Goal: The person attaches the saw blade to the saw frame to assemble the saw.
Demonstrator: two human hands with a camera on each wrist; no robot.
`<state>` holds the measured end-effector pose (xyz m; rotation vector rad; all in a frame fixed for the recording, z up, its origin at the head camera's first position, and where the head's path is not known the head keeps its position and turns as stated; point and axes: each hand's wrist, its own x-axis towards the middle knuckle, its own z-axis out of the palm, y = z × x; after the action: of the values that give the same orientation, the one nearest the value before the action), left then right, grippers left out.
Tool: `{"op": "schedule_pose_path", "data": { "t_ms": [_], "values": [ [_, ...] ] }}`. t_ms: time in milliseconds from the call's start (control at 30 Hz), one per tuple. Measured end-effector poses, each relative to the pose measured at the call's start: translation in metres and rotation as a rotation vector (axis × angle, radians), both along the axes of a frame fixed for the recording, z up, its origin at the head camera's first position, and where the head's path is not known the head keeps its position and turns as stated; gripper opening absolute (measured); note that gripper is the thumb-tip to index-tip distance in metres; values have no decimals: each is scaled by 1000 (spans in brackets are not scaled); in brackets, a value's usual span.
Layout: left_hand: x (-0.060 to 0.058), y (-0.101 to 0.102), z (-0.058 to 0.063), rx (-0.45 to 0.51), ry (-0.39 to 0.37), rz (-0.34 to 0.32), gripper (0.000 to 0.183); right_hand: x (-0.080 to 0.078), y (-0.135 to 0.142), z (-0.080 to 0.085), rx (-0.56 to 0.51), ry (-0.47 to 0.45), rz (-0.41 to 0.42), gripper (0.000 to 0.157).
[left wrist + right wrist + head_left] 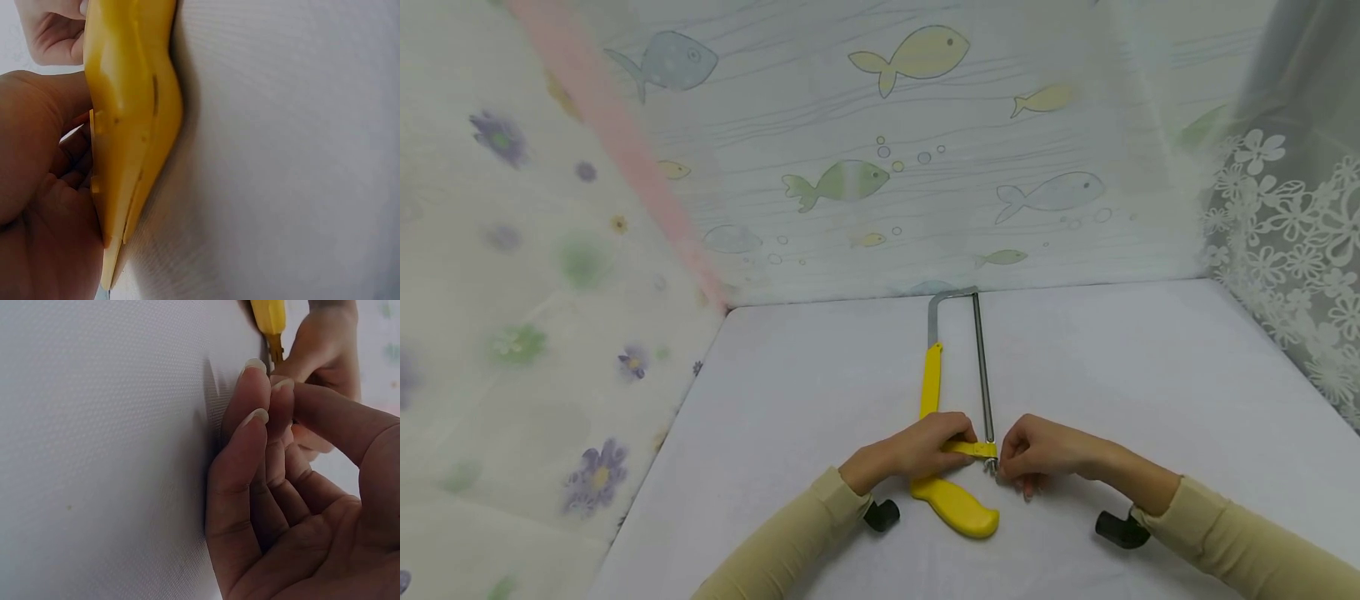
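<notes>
A hacksaw with a yellow handle lies on the white-covered table, its grey metal bow at the far end. Its straight blade runs along the right side to a yellow blade holder. My left hand grips the yellow frame close to this holder. At the holder's near end is a small metal wing nut. The right hand has its thumb and fingertips pinched together at the wing nut, which is hidden in the right wrist view. In the left wrist view the yellow handle stands beside the palm.
White cloth covers the table. Behind it hangs a curtain printed with fish, and a flowered curtain is on the left. White lace hangs at the right. Black wrist cameras sit under both sleeves.
</notes>
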<state>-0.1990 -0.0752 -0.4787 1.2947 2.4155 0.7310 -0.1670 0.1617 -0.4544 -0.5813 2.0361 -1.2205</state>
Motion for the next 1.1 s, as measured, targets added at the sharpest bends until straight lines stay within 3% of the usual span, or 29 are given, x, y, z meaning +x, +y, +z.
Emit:
{"op": "schedule_pose_path", "data": {
  "t_ms": [200, 467, 1100],
  "values": [
    [0, 0, 1, 2, -2, -2, 14, 0, -4, 1, 25, 10, 3, 24],
    [-1, 0, -1, 6, -2, -11, 13, 0, -10, -1, 83, 49, -52, 41],
    [0, 1, -1, 12, -10, -7, 12, 6, -19, -2, 170, 154, -141, 43]
  ]
}}
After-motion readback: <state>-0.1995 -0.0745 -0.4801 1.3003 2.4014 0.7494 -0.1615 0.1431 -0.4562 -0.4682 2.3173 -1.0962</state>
